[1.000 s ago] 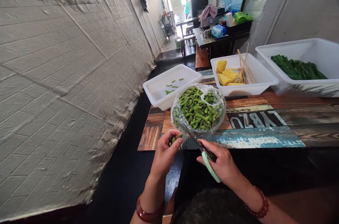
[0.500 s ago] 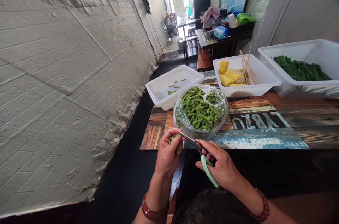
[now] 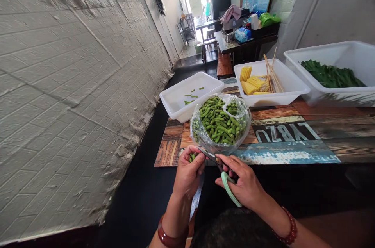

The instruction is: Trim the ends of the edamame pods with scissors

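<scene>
My left hand (image 3: 189, 172) is closed around green edamame pods (image 3: 192, 157), mostly hidden by the fingers. In my right hand (image 3: 244, 181) is a pair of scissors (image 3: 230, 190) with mint-green handles, its blades pointing left and touching the fingertips of my left hand. Just beyond both hands, a clear plastic bag (image 3: 247, 117) full of edamame pods (image 3: 218, 123) stands open at the table's near edge. Behind it to the left, a white tub (image 3: 175, 101) has several pods lying on its bottom.
A second white tub (image 3: 293, 93) holds corn pieces (image 3: 254, 82) and wooden skewers (image 3: 272, 74). Further right, a larger white tub (image 3: 322, 93) contains dark green leaves (image 3: 332, 74). A brick-patterned wall (image 3: 73, 103) runs along the left. Another table with a bench stands behind.
My left hand has shifted slightly, and the pods in it sit a little lower, nearer the scissor blades. The scissors stay in my right hand. The whole view has drifted slightly.
</scene>
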Tool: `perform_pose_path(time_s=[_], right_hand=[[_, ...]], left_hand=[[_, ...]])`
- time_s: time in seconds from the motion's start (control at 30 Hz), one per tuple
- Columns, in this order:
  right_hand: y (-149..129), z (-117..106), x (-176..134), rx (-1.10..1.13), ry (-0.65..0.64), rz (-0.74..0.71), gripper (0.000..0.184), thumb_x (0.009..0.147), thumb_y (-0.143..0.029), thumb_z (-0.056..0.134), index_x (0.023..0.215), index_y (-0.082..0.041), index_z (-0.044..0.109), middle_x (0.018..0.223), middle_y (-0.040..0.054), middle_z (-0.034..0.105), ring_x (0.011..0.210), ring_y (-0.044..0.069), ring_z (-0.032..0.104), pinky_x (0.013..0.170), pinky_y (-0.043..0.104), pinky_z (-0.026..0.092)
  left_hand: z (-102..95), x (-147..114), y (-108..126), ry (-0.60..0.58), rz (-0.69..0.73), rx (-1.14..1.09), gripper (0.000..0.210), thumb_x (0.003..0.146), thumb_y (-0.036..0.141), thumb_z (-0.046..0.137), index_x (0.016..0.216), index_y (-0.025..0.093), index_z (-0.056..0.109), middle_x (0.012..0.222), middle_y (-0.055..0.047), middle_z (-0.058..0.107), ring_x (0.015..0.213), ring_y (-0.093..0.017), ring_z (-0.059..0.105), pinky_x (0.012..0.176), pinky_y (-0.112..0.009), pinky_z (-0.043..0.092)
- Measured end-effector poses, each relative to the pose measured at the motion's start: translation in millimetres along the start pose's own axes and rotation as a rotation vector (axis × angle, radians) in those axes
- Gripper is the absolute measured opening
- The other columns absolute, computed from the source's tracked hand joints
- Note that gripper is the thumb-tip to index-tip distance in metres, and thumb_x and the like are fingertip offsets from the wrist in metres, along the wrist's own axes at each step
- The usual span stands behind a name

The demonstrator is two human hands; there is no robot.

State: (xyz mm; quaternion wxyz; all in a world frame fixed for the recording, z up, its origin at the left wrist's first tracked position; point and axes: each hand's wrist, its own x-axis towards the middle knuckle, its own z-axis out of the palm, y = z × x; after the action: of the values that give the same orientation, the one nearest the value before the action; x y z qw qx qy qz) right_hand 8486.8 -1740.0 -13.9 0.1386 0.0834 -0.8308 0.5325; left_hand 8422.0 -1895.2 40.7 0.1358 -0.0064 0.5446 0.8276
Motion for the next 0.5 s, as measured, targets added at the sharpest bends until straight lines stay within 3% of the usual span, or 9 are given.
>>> perform_pose_path(time_s=[0.5], right_hand=[[9.0,6.5,2.5,-0.061,0.022,-0.092,0.052,0.087,-0.03,0.068,0.136,-0.025,0.053,0.091,0.0042,0.062,0.072,0.016,0.061,0.069,0.028,0.056]], left_hand=[[-2.2,3.7,-3.7,-0.034,-0.084,-0.124,0.032,0.071,0.026,0.08,0.074,0.017,0.049,0.062,0.003,0.063,0.036,0.0,0.036,0.041,-0.014,0.021]])
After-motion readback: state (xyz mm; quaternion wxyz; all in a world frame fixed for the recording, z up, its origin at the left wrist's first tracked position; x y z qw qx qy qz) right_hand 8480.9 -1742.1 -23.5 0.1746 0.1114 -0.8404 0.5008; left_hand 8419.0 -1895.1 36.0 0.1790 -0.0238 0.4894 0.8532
